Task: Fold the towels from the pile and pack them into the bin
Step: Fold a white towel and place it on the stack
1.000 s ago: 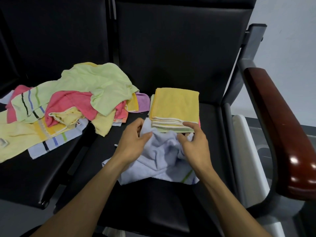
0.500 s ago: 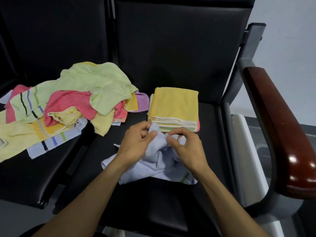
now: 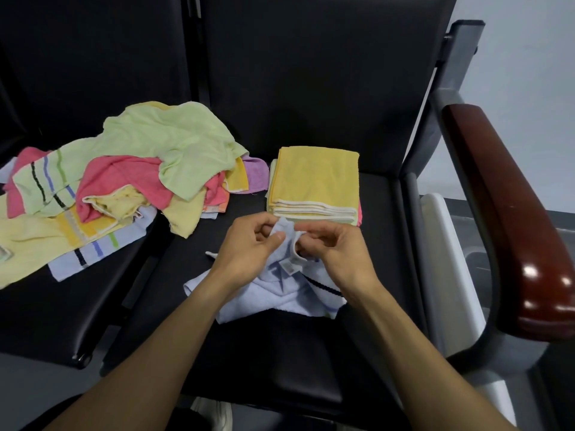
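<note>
A pale blue towel with a dark stripe lies crumpled on the right black seat. My left hand pinches its upper edge between thumb and fingers. Close beside it, my right hand pinches the same edge, which is lifted off the seat between them. A small label shows below the hands. Just behind the hands stands a stack of folded towels, yellow on top. A loose pile of towels, green, pink, yellow and striped, covers the left seat.
Two black padded seats with tall backs carry everything. A glossy dark red armrest runs along the right side. Beyond it, low at the right, part of a white bin rim shows. Grey floor lies below.
Both hands have come together and risen, gathering the blue towel's top edge. The right hand moved left from the folded stack's corner. The towel now shows its label and dark stripe.
</note>
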Available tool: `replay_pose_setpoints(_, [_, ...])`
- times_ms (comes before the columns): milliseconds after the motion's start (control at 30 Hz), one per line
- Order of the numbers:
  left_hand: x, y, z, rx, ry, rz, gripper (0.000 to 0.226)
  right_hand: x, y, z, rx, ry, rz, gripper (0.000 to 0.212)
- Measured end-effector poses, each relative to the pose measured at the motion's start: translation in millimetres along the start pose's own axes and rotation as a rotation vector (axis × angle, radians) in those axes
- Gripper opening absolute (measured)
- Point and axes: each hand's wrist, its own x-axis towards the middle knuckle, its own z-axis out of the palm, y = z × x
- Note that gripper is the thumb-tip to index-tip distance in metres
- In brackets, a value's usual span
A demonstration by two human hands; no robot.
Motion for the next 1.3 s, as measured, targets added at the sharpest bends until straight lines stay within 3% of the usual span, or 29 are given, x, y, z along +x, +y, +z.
replay_pose_setpoints(67, [-1.6, 3.1, 1.0, -0.019, -0.020, 0.007, 0.010, -0.9, 2.2, 0.7, -0.175, 0.065, -0.063, 0.009])
replay_pose_setpoints(200, [-3.3, 6.3, 2.8, -0.012, -0.036, 0.021, 0.010, -2.4, 3.3, 4.0, -0.428, 0.173, -0.235, 0.014])
replay_pose_setpoints(600, [-5.2, 7.7, 4.7, -0.033, -0.086, 0.076, 0.006, -6.5, 1.3, 10.4, -0.346, 0.132, -0.191, 0.022])
replay_pose_setpoints(700, [-6.8, 12.0, 6.8, -0.083, -0.102, 0.075, 0.023, -6.1, 1.7, 10.2, -0.376, 0.158, -0.208, 0.024])
replay_pose_setpoints(800, [-7.1, 11.8, 7.0, 0.009, -0.110, 0.096, 0.028, -5.0, 0.2, 7.9, -0.397, 0.060, -0.236, 0.017])
replay_pose_setpoints(900, [-0.7, 5.3, -0.6, 0.087, -0.054, 0.090, 0.012, -0.1, -1.1, -4.7, -0.589, -0.026, -0.230, 0.020])
replay_pose_setpoints(1033, [3.8, -3.0, -13.1, 0.245, 0.059, 0.066, 0.012, -2.0, -2.0, -18.0, -0.943, 0.046, -0.192, 0.051])
replay_pose_setpoints(1167, [5.3, -12.9, -23.7, 0.320, 0.166, 0.026, 0.016, -3.7, -0.3, -20.8, -0.859, 0.014, -0.226, 0.050])
replay_pose_setpoints(1300, [5.8, -21.6, -40.3, 0.102, 0.211, -0.038, 0.020, -2.9, 4.3, -27.8, -0.900, -0.028, -0.177, 0.044])
